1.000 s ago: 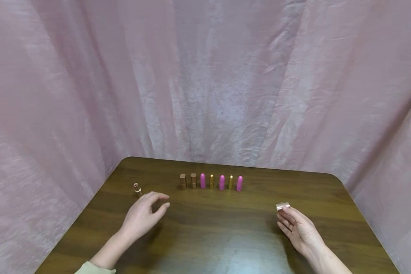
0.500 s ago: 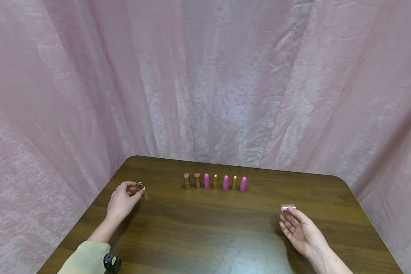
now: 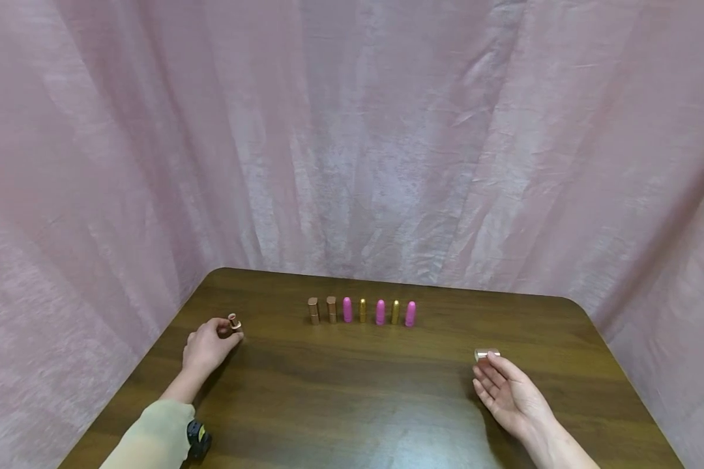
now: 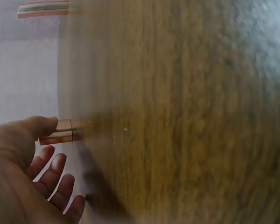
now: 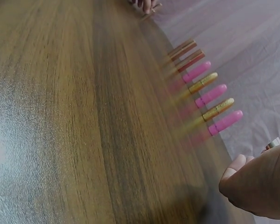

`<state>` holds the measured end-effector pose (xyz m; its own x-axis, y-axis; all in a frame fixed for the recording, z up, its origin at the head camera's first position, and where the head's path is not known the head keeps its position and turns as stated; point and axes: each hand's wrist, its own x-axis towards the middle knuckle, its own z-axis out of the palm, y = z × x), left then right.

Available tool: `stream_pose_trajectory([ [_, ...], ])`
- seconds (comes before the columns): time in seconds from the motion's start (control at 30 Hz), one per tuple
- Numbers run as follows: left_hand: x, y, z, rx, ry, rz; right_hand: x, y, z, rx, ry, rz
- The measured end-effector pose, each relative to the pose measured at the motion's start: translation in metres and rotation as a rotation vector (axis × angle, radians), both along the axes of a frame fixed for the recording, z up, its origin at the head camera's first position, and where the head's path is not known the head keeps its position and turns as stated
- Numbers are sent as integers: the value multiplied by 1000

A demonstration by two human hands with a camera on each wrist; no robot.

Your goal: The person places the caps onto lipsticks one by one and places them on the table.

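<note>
On the left of the table an uncapped rose-gold lipstick tube [image 3: 234,320] stands upright. My left hand [image 3: 205,348] pinches it low down, thumb on the near side. In the left wrist view the thumb presses the tube [image 4: 64,135], while the other fingers hang loosely spread below it. Over on the right, my right hand [image 3: 513,394] holds a shiny rose-gold lipstick cap [image 3: 482,355] sideways between thumb and fingers, palm turned up. The right wrist view shows only a bit of that cap [image 5: 273,143] past the hand.
Along the back of the wooden table [image 3: 352,384] stands a row of closed lipsticks: two copper ones [image 3: 331,309], then pink [image 3: 380,312] and gold [image 3: 395,312] ones alternating. A pink curtain [image 3: 352,163] hangs behind the table's far edge.
My left hand has moved left from beside the lipstick tube, round to its outer side, and taken hold of it. The right hand keeps the cap in nearly the same place.
</note>
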<state>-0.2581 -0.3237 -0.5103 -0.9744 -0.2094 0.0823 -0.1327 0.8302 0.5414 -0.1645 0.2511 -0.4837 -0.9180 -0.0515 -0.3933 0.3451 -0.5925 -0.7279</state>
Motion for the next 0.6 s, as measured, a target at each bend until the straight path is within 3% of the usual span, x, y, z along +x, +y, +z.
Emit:
stream_pose_trajectory([
  [0.4,1,-1,-3,-44,23,8,0,0,-1,28,24,-7],
  [0.6,2,-1,-3,-32,53,-9,2,7,-5,33,84,30],
])
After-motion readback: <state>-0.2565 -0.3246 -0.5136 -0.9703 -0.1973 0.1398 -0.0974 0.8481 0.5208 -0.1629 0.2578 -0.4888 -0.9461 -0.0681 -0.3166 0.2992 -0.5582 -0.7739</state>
